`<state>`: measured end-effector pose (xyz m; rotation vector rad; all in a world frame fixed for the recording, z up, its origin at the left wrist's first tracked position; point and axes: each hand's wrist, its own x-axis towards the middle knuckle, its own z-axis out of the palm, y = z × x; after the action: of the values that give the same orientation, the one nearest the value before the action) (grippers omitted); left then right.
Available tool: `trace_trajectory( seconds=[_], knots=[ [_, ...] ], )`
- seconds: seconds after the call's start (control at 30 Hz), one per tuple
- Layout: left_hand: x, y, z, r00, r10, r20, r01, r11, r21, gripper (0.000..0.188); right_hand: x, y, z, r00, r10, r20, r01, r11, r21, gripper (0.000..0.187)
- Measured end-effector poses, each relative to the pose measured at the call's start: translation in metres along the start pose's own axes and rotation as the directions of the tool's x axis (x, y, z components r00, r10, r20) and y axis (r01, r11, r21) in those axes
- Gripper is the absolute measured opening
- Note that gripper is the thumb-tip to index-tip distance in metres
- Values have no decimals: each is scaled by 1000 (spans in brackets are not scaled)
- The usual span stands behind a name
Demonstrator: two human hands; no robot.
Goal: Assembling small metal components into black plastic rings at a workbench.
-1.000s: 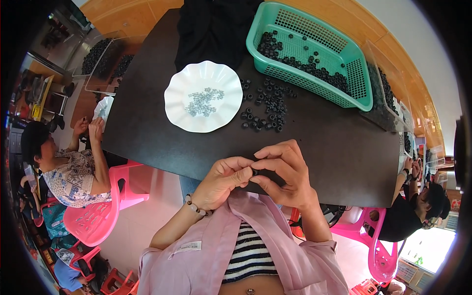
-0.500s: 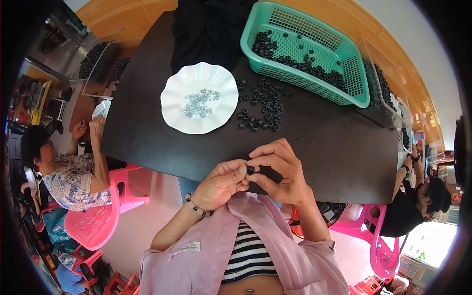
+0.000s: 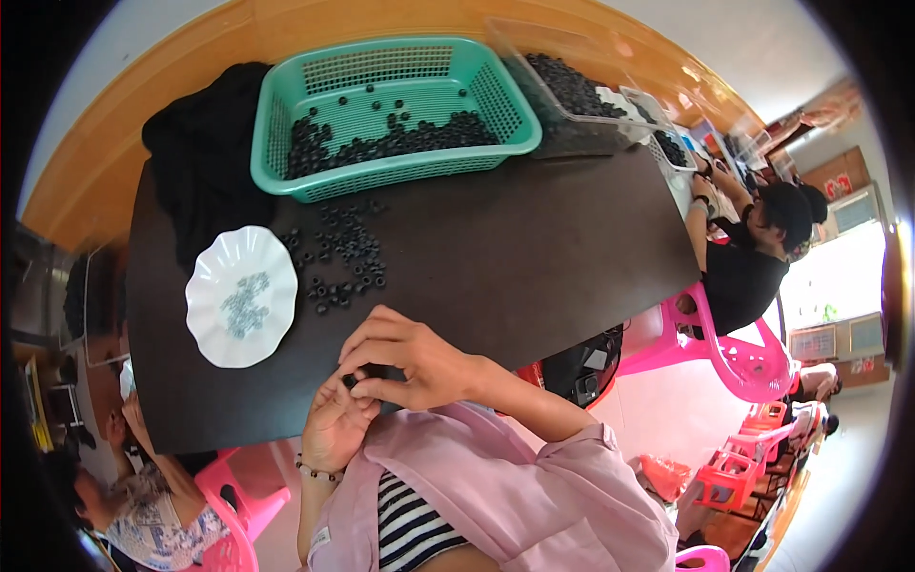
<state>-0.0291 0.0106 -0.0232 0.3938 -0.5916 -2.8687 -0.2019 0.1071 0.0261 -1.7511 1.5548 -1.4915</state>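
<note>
Over the table's near edge my two hands meet around one small black round piece (image 3: 349, 380). My left hand (image 3: 329, 424) has its fingertips curled against the piece from below. The thumb and forefinger of my right hand (image 3: 419, 362) pinch it from the other side. Beyond them lies a loose cluster of similar black round pieces, some with holes (image 3: 353, 250). To the left of that cluster sits a white wavy-rimmed plate (image 3: 208, 329) carrying a small heap of tiny clear bits (image 3: 246, 305).
A green plastic basket (image 3: 400, 167) with many black pieces stands at the table's far side. Black cloth (image 3: 205, 143) lies left of it, a clear bin (image 3: 591, 133) of black pieces to its right. One person (image 3: 753, 276) sits at right, another (image 3: 143, 524) at lower left.
The whole view has swung rightward, so table, basket and plate appear further left. My hands stay together with the black piece between their fingertips.
</note>
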Motion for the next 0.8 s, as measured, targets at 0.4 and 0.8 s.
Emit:
trace_trajectory(
  seconds=[0.4,0.8],
  knots=[
    [-5,17,-17,995,96,-35,-102,925,-367,24,-4,22,-23,990,132,-50,-138,981,-138,26],
    [-2,16,-17,994,107,-8,-102,919,-381,25,-9,44,-32,971,221,-94,-238,937,-254,19]
  ],
)
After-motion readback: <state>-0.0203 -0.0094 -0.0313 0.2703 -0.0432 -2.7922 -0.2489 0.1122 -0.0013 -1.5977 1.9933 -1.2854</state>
